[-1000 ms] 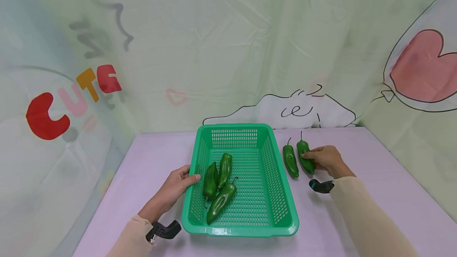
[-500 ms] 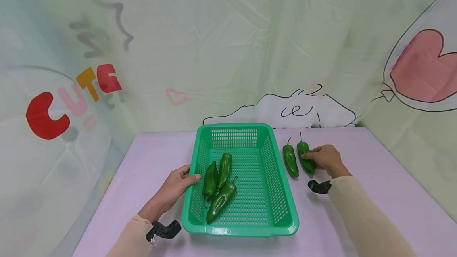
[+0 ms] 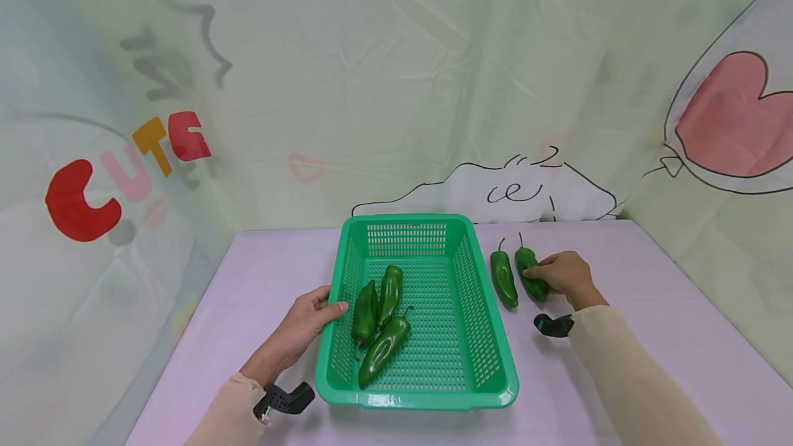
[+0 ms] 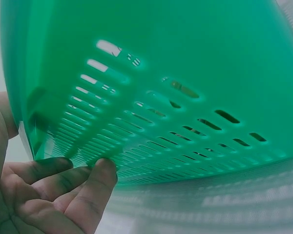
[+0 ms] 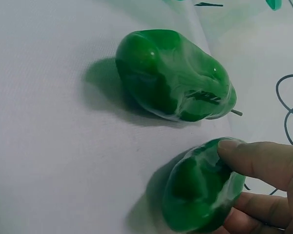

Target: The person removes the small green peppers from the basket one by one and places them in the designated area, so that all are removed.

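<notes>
My left hand [image 3: 305,322] grips the left rim of a green basket [image 3: 416,401], thumb over the edge; in the left wrist view its fingers [image 4: 100,178] lie against the slotted outer wall [image 4: 210,58]. Three green peppers, one of them nearest the front [image 3: 384,351], lie in the basket's left half. Right of the basket, my right hand [image 3: 566,277] pinches a green pepper [image 3: 526,263] lying on the table, with the thumb on its upper side in the right wrist view [image 5: 200,190]. Another pepper [image 3: 503,277] lies beside it, nearer the basket, stem pointing away.
The pale table [image 3: 272,253] has a patterned curtain [image 3: 396,88] behind it and at both sides. A dark device is strapped at each wrist, the left one [image 3: 285,399] close to the basket's front left corner.
The pepper under my right hand has shifted very slightly toward me and to the left, and the right wrist has moved a little left. My left hand and the basket have stayed still.
</notes>
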### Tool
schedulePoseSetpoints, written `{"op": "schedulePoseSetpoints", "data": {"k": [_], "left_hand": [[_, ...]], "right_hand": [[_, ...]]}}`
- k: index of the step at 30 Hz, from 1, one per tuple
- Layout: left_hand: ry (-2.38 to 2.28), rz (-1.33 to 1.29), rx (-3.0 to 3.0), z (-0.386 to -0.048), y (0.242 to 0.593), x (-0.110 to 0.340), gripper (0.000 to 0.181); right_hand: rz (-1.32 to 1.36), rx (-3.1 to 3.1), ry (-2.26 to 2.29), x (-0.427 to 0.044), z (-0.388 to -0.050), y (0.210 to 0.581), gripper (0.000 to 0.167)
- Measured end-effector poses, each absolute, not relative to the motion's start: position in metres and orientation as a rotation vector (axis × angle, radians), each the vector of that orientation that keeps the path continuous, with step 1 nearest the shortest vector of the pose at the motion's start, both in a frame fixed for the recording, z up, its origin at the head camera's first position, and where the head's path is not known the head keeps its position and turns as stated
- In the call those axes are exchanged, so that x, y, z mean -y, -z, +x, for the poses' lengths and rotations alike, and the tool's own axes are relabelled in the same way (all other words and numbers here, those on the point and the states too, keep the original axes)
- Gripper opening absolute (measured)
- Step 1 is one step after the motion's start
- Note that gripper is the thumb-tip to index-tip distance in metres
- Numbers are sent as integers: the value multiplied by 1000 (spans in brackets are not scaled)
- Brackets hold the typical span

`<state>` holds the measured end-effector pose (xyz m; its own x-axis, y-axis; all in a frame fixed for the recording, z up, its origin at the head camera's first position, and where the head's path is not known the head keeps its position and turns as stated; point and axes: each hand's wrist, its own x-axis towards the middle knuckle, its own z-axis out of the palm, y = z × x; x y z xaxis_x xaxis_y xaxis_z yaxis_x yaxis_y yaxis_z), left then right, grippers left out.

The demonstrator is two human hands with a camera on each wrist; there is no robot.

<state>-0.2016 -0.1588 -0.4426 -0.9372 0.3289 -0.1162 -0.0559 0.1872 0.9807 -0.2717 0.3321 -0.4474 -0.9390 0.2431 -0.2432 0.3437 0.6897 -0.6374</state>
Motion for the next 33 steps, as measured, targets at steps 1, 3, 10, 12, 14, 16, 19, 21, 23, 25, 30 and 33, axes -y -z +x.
{"op": "schedulePoseSetpoints", "data": {"k": [1,3,10,12,14,16,19,21,23,25,30,33], "left_hand": [[-1809,259,-2169,-202,443,159,62],[-1808,257,-2172,-202,443,159,62],[-1800,239,-2184,-202,443,159,61],[-1801,237,-2183,-202,443,159,61],[-1801,237,-2183,-203,443,159,61],[-1801,237,-2183,-203,444,158,61],[-1800,235,-2184,-203,444,158,60],[-1797,230,-2186,-203,445,158,60],[-1793,226,-2190,-203,444,158,59],[-1787,221,-2196,-203,444,157,59],[-1769,208,-2214,-202,444,157,58],[-1762,204,-2219,-202,444,157,58]], "right_hand": [[478,-2757,1086,-332,-271,447,63],[463,-2751,1090,-332,-270,445,65],[416,-2738,1048,-327,-264,432,78],[407,-2746,1040,-324,-262,425,82],[389,-2760,1047,-320,-261,418,85],[361,-2772,1070,-315,-261,410,87],[310,-2784,1114,-304,-261,397,90],[277,-2780,1155,-296,-261,387,92],[244,-2770,1204,-286,-260,376,93],[211,-2757,1262,-276,-260,367,93],[140,-2677,1461,-246,-256,344,93],[99,-2636,1539,-226,-254,333,90]]}}
